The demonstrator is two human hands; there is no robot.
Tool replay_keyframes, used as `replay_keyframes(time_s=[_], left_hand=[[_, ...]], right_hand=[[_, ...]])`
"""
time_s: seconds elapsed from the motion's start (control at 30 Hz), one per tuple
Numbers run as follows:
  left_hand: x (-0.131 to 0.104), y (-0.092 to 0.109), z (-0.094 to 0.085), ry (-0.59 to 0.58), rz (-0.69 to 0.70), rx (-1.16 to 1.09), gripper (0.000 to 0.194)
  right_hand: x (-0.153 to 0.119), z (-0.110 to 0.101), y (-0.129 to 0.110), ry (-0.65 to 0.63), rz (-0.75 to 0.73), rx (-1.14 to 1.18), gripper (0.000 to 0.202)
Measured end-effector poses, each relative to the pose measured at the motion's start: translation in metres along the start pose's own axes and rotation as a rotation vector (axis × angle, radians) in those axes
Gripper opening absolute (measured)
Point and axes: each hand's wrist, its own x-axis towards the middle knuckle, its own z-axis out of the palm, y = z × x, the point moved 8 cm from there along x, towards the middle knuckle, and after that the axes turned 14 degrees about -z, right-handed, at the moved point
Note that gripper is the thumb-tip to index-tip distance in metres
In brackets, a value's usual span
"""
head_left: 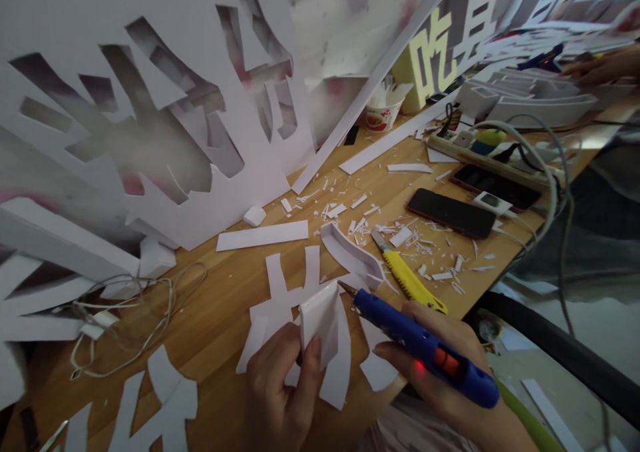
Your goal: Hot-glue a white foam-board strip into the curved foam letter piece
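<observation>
My left hand [283, 382] pinches a small folded white foam-board piece [323, 322] between thumb and fingers, just above the wooden table. In my right hand [445, 365] is a blue hot glue gun [415, 342] with a red light glowing on it. Its nozzle points left and meets, or nearly meets, the top corner of the white piece. Flat white cut-out shapes [280, 302] lie beneath my left hand. A curved white piece with raised walls [353, 259] stands just beyond the nozzle. Near the glue gun rests a yellow utility knife [410, 279].
White scraps litter the table [225, 292]. Two phones [450, 212] lie by a power strip [475, 147] with cables. Large cut-out boards [270, 165] lean at the back, near a paper cup [383, 115]. Another person's hand [607, 65] is at the far right. A tangled white cable [165, 325] lies left.
</observation>
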Motion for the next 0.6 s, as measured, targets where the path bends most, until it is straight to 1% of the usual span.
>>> replay_keyframes(time_s=[0.13, 0.27, 0.4, 0.6], left_hand=[[0.001, -0.004, 0.000, -0.009, -0.022, -0.011, 0.027], [0.001, -0.010, 0.003, -0.019, -0.046, -0.025, 0.032], [0.001, -0.011, 0.004, -0.019, -0.040, -0.024, 0.030], [0.001, -0.009, -0.001, 0.022, -0.030, 0.006, 0.026]], right_hand=[[0.000, 0.002, 0.001, -0.028, 0.040, 0.079, 0.021], [0.000, 0.001, 0.001, 0.005, 0.035, 0.147, 0.020], [0.003, 0.003, 0.000, 0.007, 0.022, 0.179, 0.020], [0.006, 0.004, 0.000, 0.013, 0.024, 0.153, 0.024]])
